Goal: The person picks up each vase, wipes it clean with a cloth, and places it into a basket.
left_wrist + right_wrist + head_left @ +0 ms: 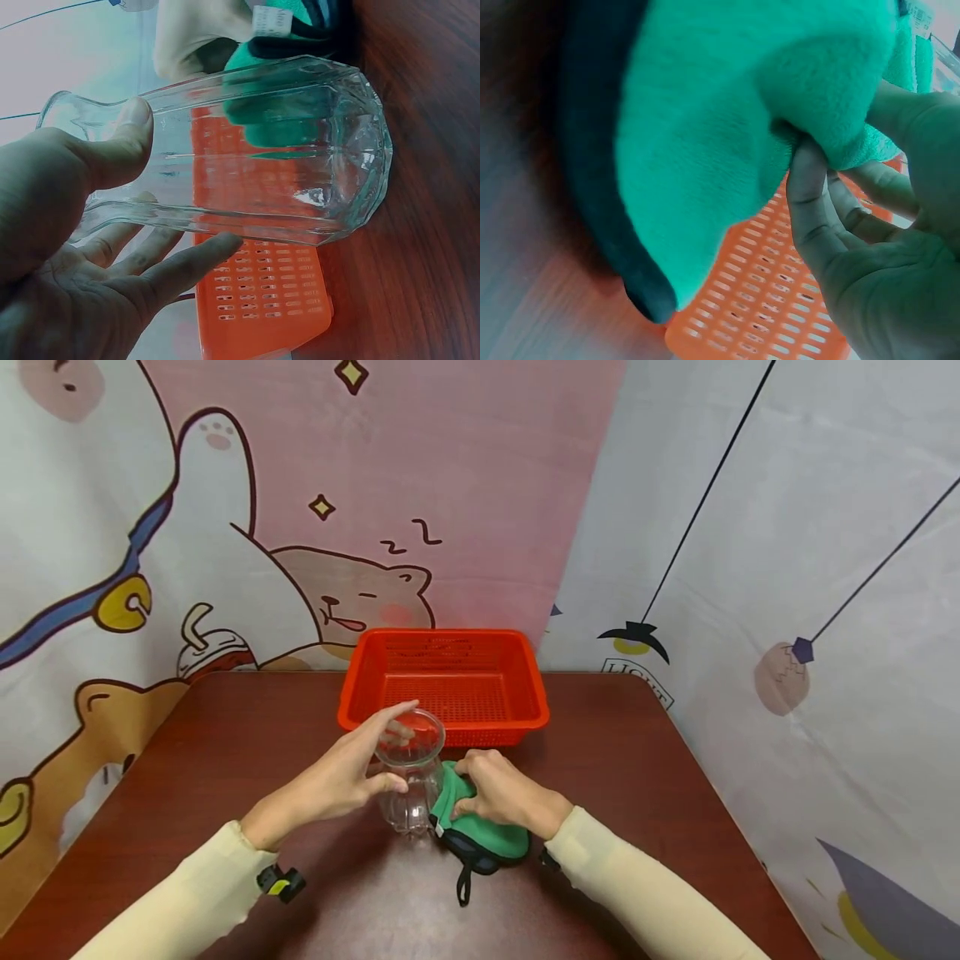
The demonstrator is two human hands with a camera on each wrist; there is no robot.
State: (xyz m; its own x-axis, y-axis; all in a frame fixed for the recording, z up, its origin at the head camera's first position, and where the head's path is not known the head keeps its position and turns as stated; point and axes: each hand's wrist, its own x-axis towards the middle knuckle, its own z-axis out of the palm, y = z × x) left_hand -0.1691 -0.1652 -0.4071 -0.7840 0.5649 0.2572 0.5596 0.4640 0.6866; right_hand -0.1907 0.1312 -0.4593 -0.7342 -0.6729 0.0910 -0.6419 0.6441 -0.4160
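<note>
Filling wall (450, 460): pink cartoon backdrop.

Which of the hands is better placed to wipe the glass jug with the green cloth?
Right hand: it already pinches the green cloth beside the glass jug. The left hand holds the jug upright.

Basket (442, 681) behind jar (408, 781), cloth (480, 839)

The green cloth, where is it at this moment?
In the head view the green cloth lies on the table, gripped by the right hand, beside the glass jar and before the orange basket.
</note>
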